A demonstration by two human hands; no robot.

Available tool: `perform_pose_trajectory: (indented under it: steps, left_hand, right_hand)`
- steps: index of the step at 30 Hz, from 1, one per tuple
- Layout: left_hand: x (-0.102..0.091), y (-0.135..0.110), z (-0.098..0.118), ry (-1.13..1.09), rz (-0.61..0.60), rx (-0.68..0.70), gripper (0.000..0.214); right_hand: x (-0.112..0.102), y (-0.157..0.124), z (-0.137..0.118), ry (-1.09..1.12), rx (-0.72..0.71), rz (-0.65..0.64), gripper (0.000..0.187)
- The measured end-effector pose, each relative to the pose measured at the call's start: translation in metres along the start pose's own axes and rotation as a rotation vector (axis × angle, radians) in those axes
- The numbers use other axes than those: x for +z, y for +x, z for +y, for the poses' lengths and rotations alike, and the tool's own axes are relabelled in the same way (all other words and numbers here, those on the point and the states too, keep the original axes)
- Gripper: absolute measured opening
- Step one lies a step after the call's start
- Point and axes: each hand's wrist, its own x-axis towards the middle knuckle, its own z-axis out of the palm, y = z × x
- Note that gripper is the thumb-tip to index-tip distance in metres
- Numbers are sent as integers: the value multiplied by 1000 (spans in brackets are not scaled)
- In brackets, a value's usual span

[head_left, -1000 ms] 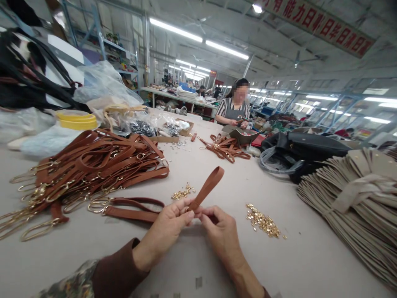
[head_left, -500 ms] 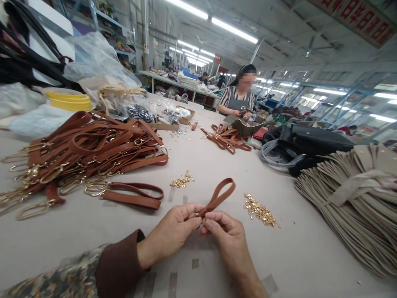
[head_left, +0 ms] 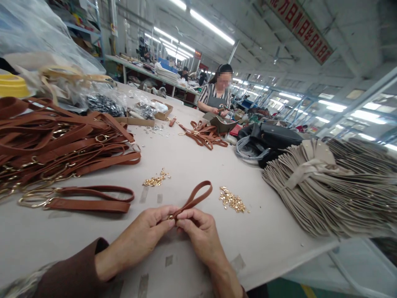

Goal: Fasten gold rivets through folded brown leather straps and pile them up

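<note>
A brown leather wrist strap [head_left: 196,194] forms a loop that points up and away from me, above the table. My left hand [head_left: 145,234] pinches its lower end between thumb and fingers. On the other side, my right hand [head_left: 200,231] grips the same end, fingertips almost touching the left ones. A bit of metal shows at the left fingertips, mostly covered. Beyond the hands lie two small heaps of gold-coloured metal pieces: one heap [head_left: 156,179] to the left and a larger heap [head_left: 232,200] to the right. Finished-looking straps with gold clasps [head_left: 89,205] lie left of my left hand.
A big pile of brown straps [head_left: 71,145] covers the table's left side. At right sits a tied bundle of grey-beige leather pieces [head_left: 310,186], with black bags [head_left: 269,138] behind it. Across the table a co-worker [head_left: 217,93] handles material near more brown straps [head_left: 203,134].
My view has swung to the right, so everything on the table appears shifted left. Both hands keep hold of the strap, with little change in their grip.
</note>
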Motion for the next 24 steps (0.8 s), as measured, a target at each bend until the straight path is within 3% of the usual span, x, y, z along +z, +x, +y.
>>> perform_pose_trajectory:
  steps: [2, 8, 12, 15, 18, 20, 22, 24]
  left_hand:
    - [1, -1, 2, 42, 14, 13, 30]
    - [3, -5, 1, 220, 43, 78, 28]
    - [3, -5, -4, 211, 62, 73, 31]
    - [3, -4, -6, 174, 131, -35, 41]
    - [5, -3, -5, 157, 202, -121, 52]
    - [7, -3, -3, 135, 213, -146, 56]
    - [9, -3, -1, 136, 221, -159, 57]
    - [10, -3, 1, 174, 231, -155, 56]
  right_hand:
    - [2, 0, -1, -2, -19, 36, 1]
    - [8, -2, -1, 1, -2, 117, 18]
    - [2, -5, -3, -143, -12, 137, 19]
    - [-27, -7, -7, -434, -44, 187, 14]
    - [-71, -7, -10, -971, -78, 359, 17]
    - [-95, -5, -9, -1318, -35, 409, 21]
    - [-108, -2, -7, -1497, 22, 392, 24]
    - [-111, 1, -4, -1542, 54, 387, 26]
